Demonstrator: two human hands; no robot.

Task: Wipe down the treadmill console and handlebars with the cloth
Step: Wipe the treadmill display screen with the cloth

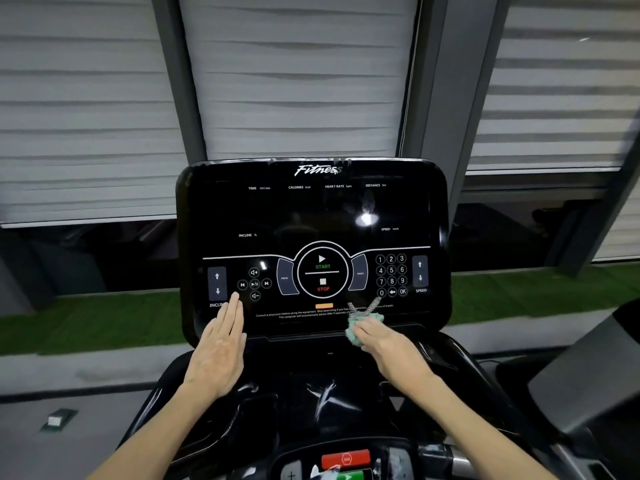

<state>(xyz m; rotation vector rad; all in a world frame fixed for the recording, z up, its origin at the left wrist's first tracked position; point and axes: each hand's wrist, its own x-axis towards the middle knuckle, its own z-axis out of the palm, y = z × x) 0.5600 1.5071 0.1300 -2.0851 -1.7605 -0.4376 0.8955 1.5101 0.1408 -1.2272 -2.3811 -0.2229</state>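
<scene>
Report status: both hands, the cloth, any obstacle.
Left hand flat, open at lower left of console. Right hand grips green cloth at console's lower edge. No obstacle seen.

Occlusions and unreadable areas, head view.
Cloth (360, 329) largely covered by the right hand (388, 344), lower centre-right; fingertips buried in it. Cloth in turn hides the end of the fine print (298, 314) along the bottom of the console (311, 209); the rest of that print is too small to read. Left hand (218, 348) covers the tail of the INCLINE label (215, 305). Red stop button (345, 458) partly blurred; green patch (351, 475) below it cut by the bottom edge, as are both forearms. Small grey object (57, 419) on the floor, lower left: blurred, identity not determinable.
</scene>
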